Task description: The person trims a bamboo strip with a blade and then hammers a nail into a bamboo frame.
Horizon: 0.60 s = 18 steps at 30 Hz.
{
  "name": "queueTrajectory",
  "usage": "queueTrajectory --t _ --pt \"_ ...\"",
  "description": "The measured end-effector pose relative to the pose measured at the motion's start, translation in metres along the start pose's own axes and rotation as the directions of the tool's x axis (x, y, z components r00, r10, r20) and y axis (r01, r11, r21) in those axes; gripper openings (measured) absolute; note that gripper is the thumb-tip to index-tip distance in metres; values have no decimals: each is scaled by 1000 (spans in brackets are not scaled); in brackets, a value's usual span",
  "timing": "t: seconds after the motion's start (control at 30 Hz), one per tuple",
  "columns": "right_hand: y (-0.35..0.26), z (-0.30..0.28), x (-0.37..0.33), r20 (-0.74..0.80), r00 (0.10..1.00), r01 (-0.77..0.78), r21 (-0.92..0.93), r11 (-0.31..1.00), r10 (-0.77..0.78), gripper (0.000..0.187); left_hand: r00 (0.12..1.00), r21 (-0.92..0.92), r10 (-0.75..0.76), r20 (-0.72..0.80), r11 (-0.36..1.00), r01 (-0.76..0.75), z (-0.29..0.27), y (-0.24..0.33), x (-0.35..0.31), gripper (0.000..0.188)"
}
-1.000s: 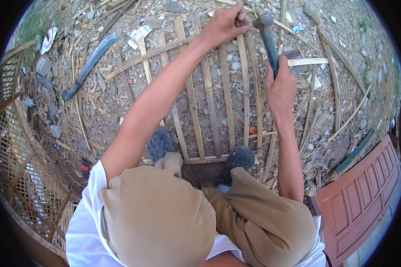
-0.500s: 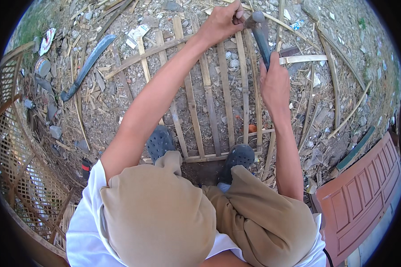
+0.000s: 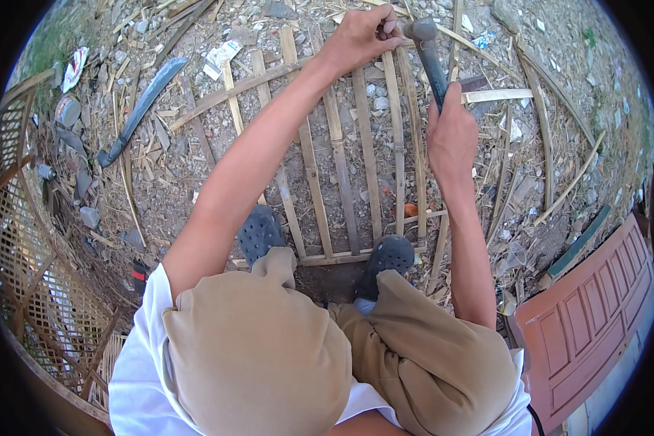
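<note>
Place: is looking like an outdoor yard (image 3: pixel 168 200)
Ground: stony dirt (image 3: pixel 229 185) is showing, loose wood strips (image 3: pixel 546 145) are lying around
Edges: grass (image 3: pixel 43 62) is growing, lattice panel (image 3: pixel 58 320) is bordering left

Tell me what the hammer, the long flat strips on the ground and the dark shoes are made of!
Hammer: probably metal, at least its head, which looks dull grey; the dark handle's material is unclear.
Strips: bamboo or wood, unpainted, pale tan with joint-like marks on some.
Shoes: likely rubbery foam or plastic, matte, with moulded-looking round holes.
</note>
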State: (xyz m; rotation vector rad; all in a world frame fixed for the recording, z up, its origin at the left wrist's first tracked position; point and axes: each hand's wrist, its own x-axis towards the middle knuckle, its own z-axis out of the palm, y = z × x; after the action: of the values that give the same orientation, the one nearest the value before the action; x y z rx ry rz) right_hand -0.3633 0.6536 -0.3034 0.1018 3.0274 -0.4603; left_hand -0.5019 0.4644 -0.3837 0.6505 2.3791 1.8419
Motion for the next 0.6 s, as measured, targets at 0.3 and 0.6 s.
queueTrajectory --t 0.3,0.6 --pt "0 -10 5 123 992 8 -75 997 2 26 1000 -32 7 -4 999 -7 -1 -5 -1 35" --pt "0 -12 8 99 995 -9 -46 999 13 27 992 21 94 -79 995 -92 1 -17 0 36"
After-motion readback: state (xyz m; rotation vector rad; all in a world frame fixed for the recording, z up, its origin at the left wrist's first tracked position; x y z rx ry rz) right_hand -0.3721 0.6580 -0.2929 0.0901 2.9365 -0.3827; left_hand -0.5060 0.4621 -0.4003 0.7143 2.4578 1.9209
